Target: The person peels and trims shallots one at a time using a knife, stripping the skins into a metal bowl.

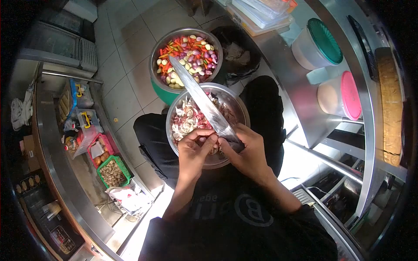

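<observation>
A large, broad-bladed knife [202, 101] slants up and left across the bowl in my lap. My right hand [248, 153] is closed around its handle end, thumb reaching toward the blade. My left hand [193, 150] pinches a small shallot [202, 139] right beside the knife, fingertips nearly meeting those of the right hand. Under both hands lies the steel bowl [245, 108], holding pale and reddish peelings [185, 119]. Beyond it, a second steel bowl [153, 65] is filled with red chillies [178, 43], peeled garlic and purple shallots [211, 56]; the knife tip overlaps it in view.
The far bowl rests on something green [161, 92]. A black bag [237, 54] stands beside it. On the right, a steel counter [278, 48] carries tubs with green [324, 41] and pink lids [350, 95]. Baskets, one green [114, 171], line a low shelf at left.
</observation>
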Available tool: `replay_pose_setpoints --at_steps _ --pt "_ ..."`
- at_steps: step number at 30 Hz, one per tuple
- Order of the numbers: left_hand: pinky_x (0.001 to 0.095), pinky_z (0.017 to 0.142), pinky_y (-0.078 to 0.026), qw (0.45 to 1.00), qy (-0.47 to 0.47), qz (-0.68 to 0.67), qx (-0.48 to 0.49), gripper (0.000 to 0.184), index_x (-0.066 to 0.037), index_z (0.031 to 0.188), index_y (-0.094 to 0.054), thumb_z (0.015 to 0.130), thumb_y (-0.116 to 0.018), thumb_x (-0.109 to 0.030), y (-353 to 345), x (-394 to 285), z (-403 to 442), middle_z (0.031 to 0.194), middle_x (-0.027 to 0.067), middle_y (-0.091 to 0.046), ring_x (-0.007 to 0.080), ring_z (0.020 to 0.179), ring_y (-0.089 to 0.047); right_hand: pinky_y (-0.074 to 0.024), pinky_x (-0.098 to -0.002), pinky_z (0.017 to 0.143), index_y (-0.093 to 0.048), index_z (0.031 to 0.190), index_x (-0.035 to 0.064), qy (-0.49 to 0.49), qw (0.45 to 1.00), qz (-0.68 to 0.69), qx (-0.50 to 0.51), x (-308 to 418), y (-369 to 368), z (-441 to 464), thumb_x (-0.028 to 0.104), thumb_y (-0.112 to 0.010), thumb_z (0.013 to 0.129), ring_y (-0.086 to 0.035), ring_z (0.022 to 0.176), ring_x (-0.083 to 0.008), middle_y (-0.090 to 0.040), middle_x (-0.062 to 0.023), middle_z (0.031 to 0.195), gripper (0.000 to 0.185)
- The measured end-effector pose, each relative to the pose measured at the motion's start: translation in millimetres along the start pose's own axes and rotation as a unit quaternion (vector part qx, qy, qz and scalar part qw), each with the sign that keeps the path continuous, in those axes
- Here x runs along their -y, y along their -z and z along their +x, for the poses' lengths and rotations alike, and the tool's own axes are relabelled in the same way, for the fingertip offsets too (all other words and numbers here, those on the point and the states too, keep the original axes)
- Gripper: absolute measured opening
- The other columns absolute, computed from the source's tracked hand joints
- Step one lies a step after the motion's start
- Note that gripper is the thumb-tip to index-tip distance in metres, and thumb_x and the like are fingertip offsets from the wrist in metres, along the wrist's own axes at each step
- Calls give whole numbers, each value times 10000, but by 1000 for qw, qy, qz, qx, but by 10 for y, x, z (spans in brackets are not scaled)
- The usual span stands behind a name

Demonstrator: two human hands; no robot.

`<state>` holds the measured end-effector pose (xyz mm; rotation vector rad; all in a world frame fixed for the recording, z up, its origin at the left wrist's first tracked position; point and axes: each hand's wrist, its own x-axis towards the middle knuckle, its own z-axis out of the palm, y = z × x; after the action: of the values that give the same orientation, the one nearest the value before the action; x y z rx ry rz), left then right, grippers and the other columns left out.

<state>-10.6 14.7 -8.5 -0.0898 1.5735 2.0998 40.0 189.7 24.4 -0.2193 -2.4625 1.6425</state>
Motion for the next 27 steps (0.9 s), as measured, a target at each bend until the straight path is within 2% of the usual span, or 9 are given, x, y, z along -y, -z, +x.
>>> replay_pose_setpoints --at_steps 2,3,5,15,17,20,22,25,27 --pt "266 786 -582 1000 -5 12 -12 138 55 1145 -704 1011 -726 30 11 22 1 978 105 -762 136 852 -716 -533 -335 702 -743 1034 -45 13 999 10 -28 14 -30 14 80 -828 883 -705 773 -271 -708 -157 906 214" --pt "255 760 -569 1000 -5 -7 -19 124 53 1121 -728 1000 -743 31 5 18 3 951 96 -764 123 819 -706 -533 -335 702 -743 1034 -45 13 999 10 -28 13 -19 12 80 -828 883 -705 773 -271 -708 -157 906 214" --pt "243 735 -556 999 -5 -26 -27 110 51 1096 -751 988 -759 33 -9 3 -1 924 87 -766 111 785 -696 -570 -429 768 -717 1060 -16 -33 999 -16 5 13 2 -4 122 -809 906 -734 889 -417 -710 -218 998 226" --pt "256 763 -540 995 34 -89 13 108 26 1114 -714 1007 -725 21 10 -36 1 969 92 -763 117 840 -691 -572 -383 773 -722 1086 -21 -78 995 62 -14 -13 15 -4 163 -822 924 -766 863 -314 -741 -202 945 265" --pt "264 775 -542 990 55 -130 25 101 23 1116 -693 1016 -698 33 21 -20 3 993 102 -754 127 874 -697 -526 -275 701 -745 1067 -36 -56 995 68 -36 -13 3 -4 100 -833 921 -666 786 -96 -770 -84 907 219" --pt "249 788 -518 995 40 -95 12 107 3 1141 -692 1033 -693 1 4 -12 22 999 66 -752 115 868 -667 -521 -283 688 -737 1045 -41 -34 996 67 -39 7 14 9 99 -838 913 -664 760 -112 -751 -93 876 217" --pt "240 773 -503 999 -14 22 -27 101 3 1144 -704 1049 -677 -21 -66 -34 37 979 54 -747 107 842 -655 -519 -287 682 -732 1029 -40 -27 997 56 -40 50 39 29 97 -842 907 -662 749 -123 -739 -96 864 214" --pt "232 779 -496 993 85 -73 -39 108 6 1148 -710 1052 -681 -33 -7 -82 21 976 45 -747 96 846 -653 -514 -296 669 -723 1001 -37 -11 998 41 -49 50 30 43 92 -851 890 -660 727 -147 -711 -104 842 213" --pt "232 773 -495 994 80 -76 -26 120 9 1155 -722 1051 -690 -42 -32 -122 1 981 43 -751 89 841 -649 -511 -299 661 -719 989 -35 -3 998 38 -56 42 12 42 90 -856 880 -659 717 -161 -697 -110 833 215"
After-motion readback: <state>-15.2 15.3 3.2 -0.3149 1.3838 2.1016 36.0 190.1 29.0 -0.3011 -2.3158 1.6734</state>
